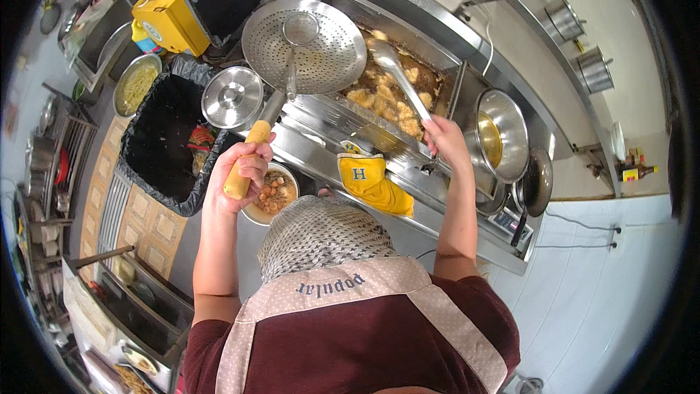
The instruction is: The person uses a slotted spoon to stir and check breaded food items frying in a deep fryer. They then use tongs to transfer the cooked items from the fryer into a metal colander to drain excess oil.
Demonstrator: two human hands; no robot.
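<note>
My left hand (244, 172) grips the yellow wooden handle (258, 134) of a large perforated metal strainer (262, 60). A small skimmer (301, 29) with a metal handle lies in the bowl of the strainer, which is tilted over the left end of a deep fryer (445, 99). Several golden battered pieces (385, 99) are in the dark oil. Closed around a long metal handle, my right hand (449, 141) holds a metal utensil, seemingly a large spoon (385, 54), whose head is among the pieces at the far side. Part of the fryer is hidden behind the strainer.
Right of the fryer sits a steel bowl (511, 134) with yellow liquid. A yellow cloth (374, 183) hangs on the front edge. To the left are a metal lid (232, 97), a black-lined bin (158, 137) and a pot (272, 219) of liquid with round pieces.
</note>
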